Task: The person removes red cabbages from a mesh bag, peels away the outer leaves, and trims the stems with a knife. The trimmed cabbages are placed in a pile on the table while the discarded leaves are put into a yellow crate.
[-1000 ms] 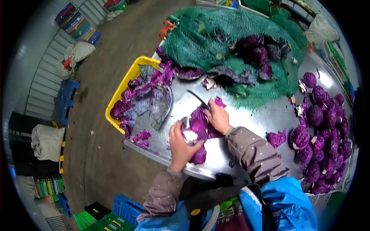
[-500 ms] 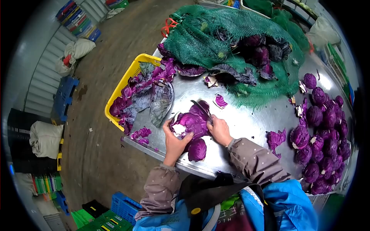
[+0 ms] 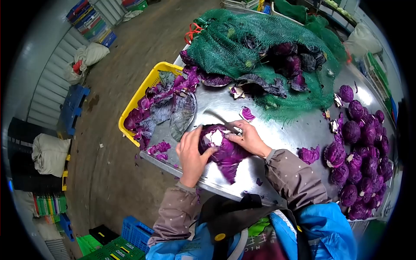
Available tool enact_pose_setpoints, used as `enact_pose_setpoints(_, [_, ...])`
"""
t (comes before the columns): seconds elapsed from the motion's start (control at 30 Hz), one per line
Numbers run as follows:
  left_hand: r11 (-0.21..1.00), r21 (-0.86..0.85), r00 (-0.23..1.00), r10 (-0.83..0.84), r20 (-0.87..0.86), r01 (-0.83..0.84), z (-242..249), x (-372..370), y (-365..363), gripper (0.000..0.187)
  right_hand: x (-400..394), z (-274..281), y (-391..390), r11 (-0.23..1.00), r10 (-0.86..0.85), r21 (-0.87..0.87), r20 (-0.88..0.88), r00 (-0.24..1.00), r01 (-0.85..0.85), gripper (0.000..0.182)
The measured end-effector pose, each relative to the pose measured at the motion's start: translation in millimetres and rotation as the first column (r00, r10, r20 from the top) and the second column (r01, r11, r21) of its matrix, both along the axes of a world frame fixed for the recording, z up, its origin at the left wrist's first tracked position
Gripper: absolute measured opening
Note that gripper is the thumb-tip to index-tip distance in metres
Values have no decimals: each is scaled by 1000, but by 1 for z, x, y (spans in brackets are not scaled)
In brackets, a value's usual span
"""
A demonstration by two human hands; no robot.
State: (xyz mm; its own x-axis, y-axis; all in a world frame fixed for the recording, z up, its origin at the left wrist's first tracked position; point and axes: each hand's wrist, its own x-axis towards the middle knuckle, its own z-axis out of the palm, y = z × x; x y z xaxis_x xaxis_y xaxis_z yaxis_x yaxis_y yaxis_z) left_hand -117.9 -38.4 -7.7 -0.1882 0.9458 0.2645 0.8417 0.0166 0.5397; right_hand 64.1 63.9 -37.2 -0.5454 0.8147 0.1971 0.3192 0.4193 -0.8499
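Note:
A red cabbage rests on the metal table top, its white cut stem end facing up. My left hand grips its left side, thumb across the front. A knife is in my right hand, blade pointing left beyond the cabbage. The thumb of that same hand presses the leaves beside the stem. One loosened outer leaf hangs down toward the table's near edge. Behind the knife lies a small purple leaf scrap.
At left, a yellow crate holds stripped leaves. A green mesh bag with more cabbages covers the table's far side. Several trimmed cabbages are piled at right. A torn leaf lies near them.
The cabbage has turned, and an outer leaf now hangs from its front. My right hand has shifted up onto the cabbage near the stem, keeping the knife. My left hand has moved slightly left.

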Motion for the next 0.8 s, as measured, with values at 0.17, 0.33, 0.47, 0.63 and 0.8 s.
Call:
enact_pose_setpoints(0.17, [988, 121, 986, 81, 149, -100, -30, 36, 1, 74, 2, 13, -17, 994, -99, 76, 256, 962, 82, 41])
enact_pose_setpoints(0.33, [991, 89, 968, 74, 241, -98, -34, 33, 18, 79, 7, -12, -10, 949, -218, 279, 236, 947, 148, 27])
enact_pose_setpoints(0.47, [983, 89, 937, -179, 300, 160, -34, 19, 19, 81, 45, -45, 18, 912, -361, -29, 418, 834, 409, 24])
enact_pose_setpoints(0.63, [973, -37, 902, -197, 384, 228, -26, 15, 16, 90, 49, 10, 10, 976, -219, 91, 452, 865, 199, 43])
enact_pose_setpoints(0.8, [983, -72, 886, -120, 449, 170, -35, 12, 23, 98, 25, 27, -6, 941, -4, 309, 419, 908, -139, 44])
